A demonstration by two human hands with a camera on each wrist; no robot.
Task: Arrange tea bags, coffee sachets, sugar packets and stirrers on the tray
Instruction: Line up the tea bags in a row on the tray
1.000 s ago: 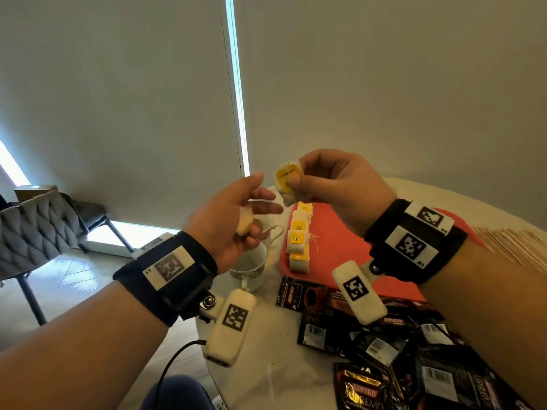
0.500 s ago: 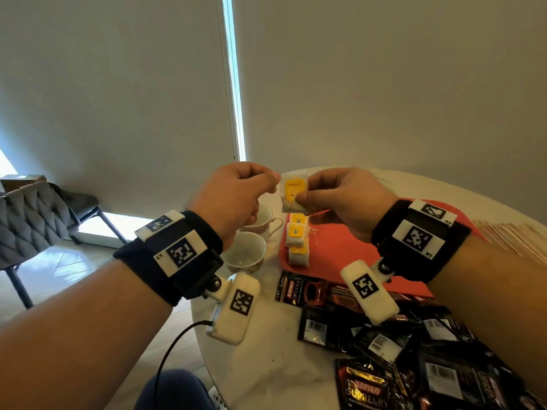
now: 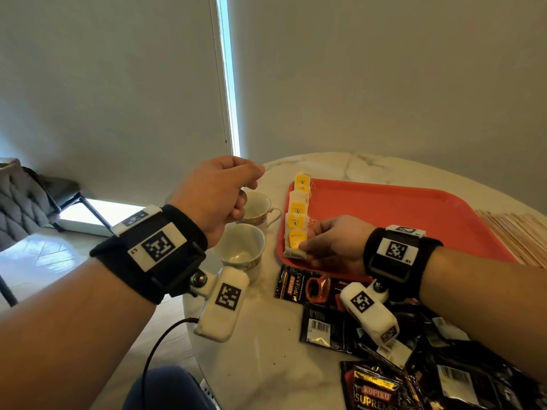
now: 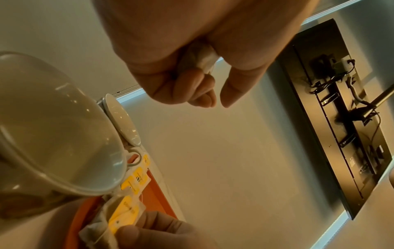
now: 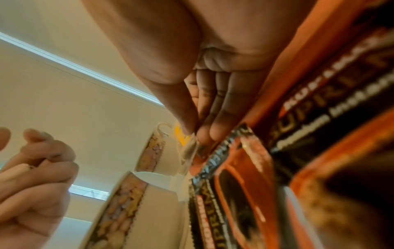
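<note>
The right hand (image 3: 331, 244) pinches a tea bag (image 3: 296, 244), pale filter paper with a yellow tag on top, at the near-left corner of the red tray (image 3: 414, 214), the nearest of a column of yellow-tagged tea bags (image 3: 298, 204) along the tray's left edge. The left hand (image 3: 216, 196) hovers over two cups (image 3: 242, 247), fingers curled round something pale and crumpled, possibly another tea bag; the wrist view is too blurred to tell. Black coffee sachets (image 3: 384, 365) are strewn over the marble tabletop (image 3: 260, 365), with wooden stirrers (image 3: 521, 232) right of the tray.
</note>
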